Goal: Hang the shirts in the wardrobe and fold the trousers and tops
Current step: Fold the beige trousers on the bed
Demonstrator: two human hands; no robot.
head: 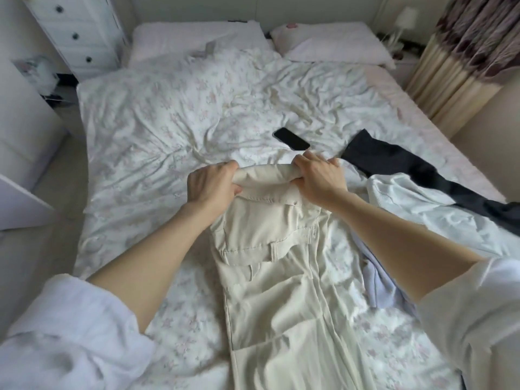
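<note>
Beige trousers point(270, 266) lay lengthwise on bed point(157, 114), waistband end farthest from person; left hand point(211, 182) & right hand point(316, 178) both gripped the bunched far end, fingers curled round fabric; fold appeared only begun. Outstanding, approx.: dark garment point(408, 164) & white garment point(422, 209) at right, both unfolded; wardrobe not in view, so hanging progress cannot be judged. Phone point(291, 139) lay near right hand.

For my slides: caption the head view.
Both hands, left hand and right hand, grip cream cotton trousers on the floral bed.
</note>
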